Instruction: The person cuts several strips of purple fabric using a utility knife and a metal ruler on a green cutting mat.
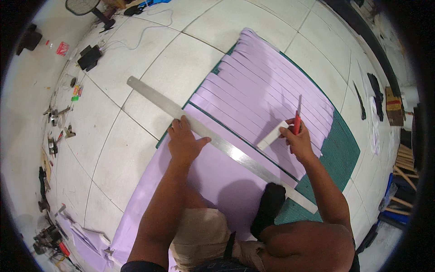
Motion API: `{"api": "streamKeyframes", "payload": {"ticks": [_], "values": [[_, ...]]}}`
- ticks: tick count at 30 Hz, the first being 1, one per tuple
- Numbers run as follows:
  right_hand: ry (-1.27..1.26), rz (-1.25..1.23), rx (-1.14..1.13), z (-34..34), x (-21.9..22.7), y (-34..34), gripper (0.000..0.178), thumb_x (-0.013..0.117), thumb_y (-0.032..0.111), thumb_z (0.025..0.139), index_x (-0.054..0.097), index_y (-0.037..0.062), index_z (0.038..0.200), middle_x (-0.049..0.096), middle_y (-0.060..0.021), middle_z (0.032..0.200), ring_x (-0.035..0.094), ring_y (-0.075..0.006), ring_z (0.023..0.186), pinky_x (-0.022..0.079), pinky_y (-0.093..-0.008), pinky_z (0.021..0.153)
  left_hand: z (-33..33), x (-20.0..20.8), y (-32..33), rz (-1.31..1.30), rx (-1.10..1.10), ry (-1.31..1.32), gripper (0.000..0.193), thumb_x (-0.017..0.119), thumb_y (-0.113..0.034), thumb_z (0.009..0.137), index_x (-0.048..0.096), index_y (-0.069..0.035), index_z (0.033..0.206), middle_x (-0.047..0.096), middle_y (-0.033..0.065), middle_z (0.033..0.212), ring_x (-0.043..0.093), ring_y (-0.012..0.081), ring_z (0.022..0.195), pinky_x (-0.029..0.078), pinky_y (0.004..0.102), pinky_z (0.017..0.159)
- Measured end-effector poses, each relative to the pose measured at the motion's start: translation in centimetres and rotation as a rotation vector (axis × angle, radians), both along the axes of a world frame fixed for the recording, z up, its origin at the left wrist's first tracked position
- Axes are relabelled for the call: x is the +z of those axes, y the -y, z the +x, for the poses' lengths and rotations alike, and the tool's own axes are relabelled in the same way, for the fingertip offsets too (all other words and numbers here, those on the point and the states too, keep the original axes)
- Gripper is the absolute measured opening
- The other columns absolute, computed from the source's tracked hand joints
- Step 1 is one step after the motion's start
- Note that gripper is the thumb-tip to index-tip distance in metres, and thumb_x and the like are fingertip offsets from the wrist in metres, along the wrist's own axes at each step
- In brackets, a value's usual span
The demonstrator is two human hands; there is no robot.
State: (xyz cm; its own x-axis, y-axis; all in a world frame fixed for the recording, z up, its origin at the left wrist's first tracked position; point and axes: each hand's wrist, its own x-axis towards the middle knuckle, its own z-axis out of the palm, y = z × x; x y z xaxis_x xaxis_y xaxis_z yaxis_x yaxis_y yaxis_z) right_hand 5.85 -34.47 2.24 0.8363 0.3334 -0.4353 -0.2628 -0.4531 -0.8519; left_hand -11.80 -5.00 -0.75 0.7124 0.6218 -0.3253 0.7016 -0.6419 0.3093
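A long metal ruler (pixel 238 155) lies slantwise across lilac sheet material (pixel 217 186). My left hand (pixel 183 144) is spread open, pressing on the ruler and the sheet beside it. My right hand (pixel 300 143) is closed on a red utility knife (pixel 297 122), its blade pointing up and away, and on a white bar-shaped piece (pixel 272 137). It hovers over lilac strips (pixel 263 86) cut side by side. A green cutting mat (pixel 342 143) lies beneath, showing through a narrow gap along the ruler's far side. My black-socked foot (pixel 270 204) rests by the ruler's near right end.
White floor tiles (pixel 145 59) surround the mat. Small tools and clamps (pixel 54 119) line the left wall, with a black box-shaped item (pixel 89 57) farther up. Lilac scraps (pixel 86 240) lie at lower left. Wooden sticks (pixel 404 165) and a cardboard box (pixel 394 106) stand at right.
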Motion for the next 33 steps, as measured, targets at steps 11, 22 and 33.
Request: {"api": "streamKeyframes", "payload": {"ticks": [11, 22, 33], "values": [[-0.054, 0.173, 0.166, 1.3, -3.1, -16.7, 0.036, 0.073, 0.021, 0.088, 0.057, -0.0026, 0.109, 0.068, -0.0105, 0.089, 0.063, -0.0152, 0.077, 0.049, -0.0281, 0.063, -0.1, 1.2, -0.2, -0.109, 0.021, -0.015, 0.108, 0.086, -0.044, 0.067, 0.029, -0.001, 0.148, 0.033, 0.0236, 0.147, 0.038, 0.0421, 0.132, 0.048, 0.0523, 0.098], [-0.008, 0.081, 0.28, 2.5, -6.3, -23.2, 0.04, 0.073, 0.018, 0.087, 0.055, -0.0052, 0.114, 0.067, -0.0097, 0.088, 0.066, -0.0159, 0.075, 0.052, -0.0271, 0.068, 0.2, 1.4, 0.2, -0.042, -0.006, -0.013, 0.11, 0.088, -0.04, 0.066, 0.028, 0.004, 0.147, 0.035, 0.0186, 0.143, 0.044, 0.0374, 0.123, 0.054, 0.0444, 0.089], [-0.007, 0.031, 0.299, 2.4, -5.1, -23.4, 0.048, 0.076, 0.022, 0.085, 0.055, -0.0059, 0.118, 0.066, -0.0086, 0.085, 0.063, -0.0134, 0.071, 0.052, -0.0273, 0.069, 0.5, 1.4, 0.0, -0.134, 0.029, -0.034, 0.109, 0.086, -0.043, 0.069, 0.025, -0.001, 0.149, 0.032, 0.0235, 0.146, 0.038, 0.0432, 0.131, 0.047, 0.0508, 0.099]]}}
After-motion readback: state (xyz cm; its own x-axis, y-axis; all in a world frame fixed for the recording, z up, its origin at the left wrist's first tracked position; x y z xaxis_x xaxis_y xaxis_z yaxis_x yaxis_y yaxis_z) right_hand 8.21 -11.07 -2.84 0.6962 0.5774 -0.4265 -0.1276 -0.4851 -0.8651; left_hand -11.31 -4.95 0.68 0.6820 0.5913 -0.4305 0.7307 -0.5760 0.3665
